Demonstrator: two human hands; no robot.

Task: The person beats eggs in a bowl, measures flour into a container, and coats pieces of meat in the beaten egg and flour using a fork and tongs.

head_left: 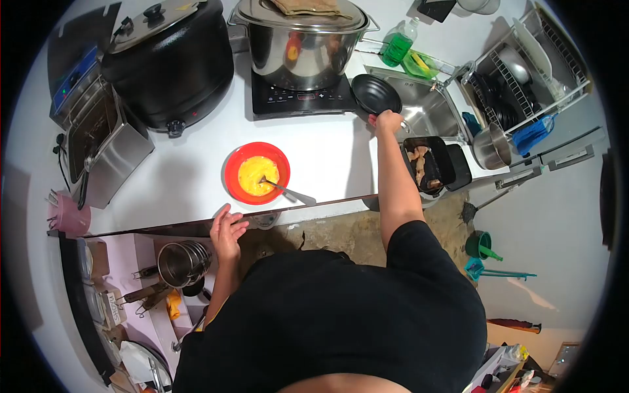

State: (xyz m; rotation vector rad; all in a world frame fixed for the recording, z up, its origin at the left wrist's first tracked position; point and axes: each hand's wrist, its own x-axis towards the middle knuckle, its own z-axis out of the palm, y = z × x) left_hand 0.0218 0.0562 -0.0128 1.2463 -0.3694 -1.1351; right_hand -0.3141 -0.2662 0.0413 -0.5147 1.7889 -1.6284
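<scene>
My right hand (388, 122) is closed on the near edge of a black bowl (376, 93), between the induction cooker and the sink. My left hand (227, 232) has its fingers apart and holds nothing, just off the counter's front edge. Nearest to it is a red bowl (230, 177) of beaten yellow egg (255, 171), with a fork (295, 195) resting in it. Beside my right forearm sits a black container (443, 157) with pieces of raw meat (419, 164) inside.
A steel pot (298, 56) stands on the induction cooker (282, 105), left of the sink (426, 108). Further left are a large black cooker (170, 72) and a steel fryer (121, 157). A dish rack (524, 72) and a saucepan (491, 147) are at right.
</scene>
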